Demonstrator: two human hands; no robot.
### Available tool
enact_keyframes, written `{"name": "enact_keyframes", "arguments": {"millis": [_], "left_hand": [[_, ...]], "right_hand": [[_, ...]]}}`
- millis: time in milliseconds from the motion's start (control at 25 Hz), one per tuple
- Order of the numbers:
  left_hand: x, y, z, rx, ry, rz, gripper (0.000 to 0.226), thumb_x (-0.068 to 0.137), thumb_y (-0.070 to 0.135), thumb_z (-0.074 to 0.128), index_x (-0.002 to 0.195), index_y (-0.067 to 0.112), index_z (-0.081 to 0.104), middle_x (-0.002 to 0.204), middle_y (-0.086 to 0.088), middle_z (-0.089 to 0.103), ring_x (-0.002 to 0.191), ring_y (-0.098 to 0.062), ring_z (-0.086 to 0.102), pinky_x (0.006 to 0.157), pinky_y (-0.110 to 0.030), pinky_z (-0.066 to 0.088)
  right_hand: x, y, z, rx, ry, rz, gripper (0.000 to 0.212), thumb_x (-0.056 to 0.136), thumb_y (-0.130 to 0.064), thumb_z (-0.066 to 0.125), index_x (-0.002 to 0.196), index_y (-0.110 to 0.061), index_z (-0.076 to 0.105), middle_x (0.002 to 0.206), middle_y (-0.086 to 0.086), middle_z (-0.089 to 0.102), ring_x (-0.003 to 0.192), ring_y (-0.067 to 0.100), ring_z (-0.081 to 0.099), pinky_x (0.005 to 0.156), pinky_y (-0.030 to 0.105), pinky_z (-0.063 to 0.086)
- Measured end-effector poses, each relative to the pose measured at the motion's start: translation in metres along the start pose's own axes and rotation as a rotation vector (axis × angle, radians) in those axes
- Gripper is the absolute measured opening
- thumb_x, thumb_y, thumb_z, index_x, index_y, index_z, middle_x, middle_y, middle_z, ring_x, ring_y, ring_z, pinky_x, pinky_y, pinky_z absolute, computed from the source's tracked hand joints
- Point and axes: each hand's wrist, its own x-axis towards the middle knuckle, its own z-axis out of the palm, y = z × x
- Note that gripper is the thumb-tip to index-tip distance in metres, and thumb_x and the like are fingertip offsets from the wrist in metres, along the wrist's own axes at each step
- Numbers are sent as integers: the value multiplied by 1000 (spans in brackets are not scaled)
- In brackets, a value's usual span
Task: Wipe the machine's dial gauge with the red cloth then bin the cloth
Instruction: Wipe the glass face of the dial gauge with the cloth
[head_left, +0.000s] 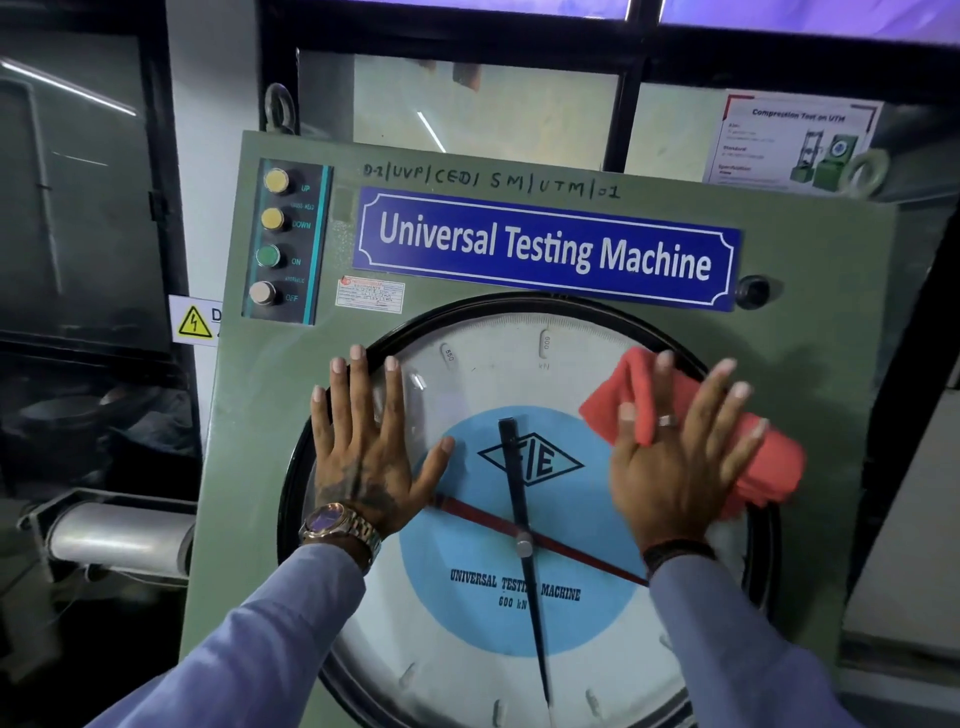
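A large round dial gauge (519, 364) with a black rim, white face, blue centre and black and red needles fills the front of the green machine (810, 322). My left hand (363, 441) lies flat on the glass at the gauge's left side, fingers spread, holding nothing. My right hand (675, 457) presses the red cloth (769, 467) flat against the glass at the upper right of the gauge, near the rim. The cloth sticks out above and to the right of my fingers. No bin shows in the head view.
A blue "Universal Testing Machine" nameplate (545, 249) sits above the gauge. A panel of push buttons (280, 239) is at the upper left of the machine. A grey cylinder (114, 540) sticks out at the left. A poster (795, 140) hangs behind.
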Motion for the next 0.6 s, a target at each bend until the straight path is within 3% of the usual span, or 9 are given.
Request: {"name": "enact_keyframes", "arguments": {"millis": [80, 160, 240, 360, 600], "left_hand": [[-6, -5, 4, 7, 10, -5, 106, 96, 82, 35, 175, 16, 8, 183, -17, -6, 170, -39, -3, 136, -62, 7], [-9, -10, 6, 12, 13, -22, 109, 95, 84, 33, 175, 13, 7, 183, -16, -4, 170, -38, -2, 136, -61, 7], [-12, -12, 7, 10, 10, -52, 111, 94, 85, 33, 175, 13, 6, 183, -15, -3, 170, -37, -1, 136, -61, 4], [-22, -23, 8, -8, 4, -98, 112, 94, 85, 33, 175, 12, 4, 183, -16, -5, 170, -36, -3, 136, -61, 3], [-62, -62, 2, 28, -43, -117, 112, 93, 83, 41, 175, 14, 5, 184, -11, -3, 170, -37, 5, 132, -68, 13]], "right_hand": [[38, 4, -6, 14, -7, 83, 64, 117, -55, 31, 177, -40, 16, 186, 20, 10, 172, 46, 11, 136, 70, 10], [69, 2, -12, 65, -70, 55, 64, 113, -56, 27, 176, -40, 25, 184, 18, 22, 169, 47, 19, 137, 66, 15], [84, -14, -16, 80, -128, -26, 65, 112, -59, 25, 171, -36, 38, 179, 17, 35, 167, 47, 25, 136, 63, 20], [96, -69, -12, 42, -130, -166, 61, 114, -62, 27, 164, -36, 52, 180, 11, 35, 170, 41, 20, 138, 59, 14], [72, -193, 8, 108, -144, -544, 60, 111, -62, 33, 149, -33, 70, 170, 7, 53, 169, 39, 27, 138, 60, 15]]}}
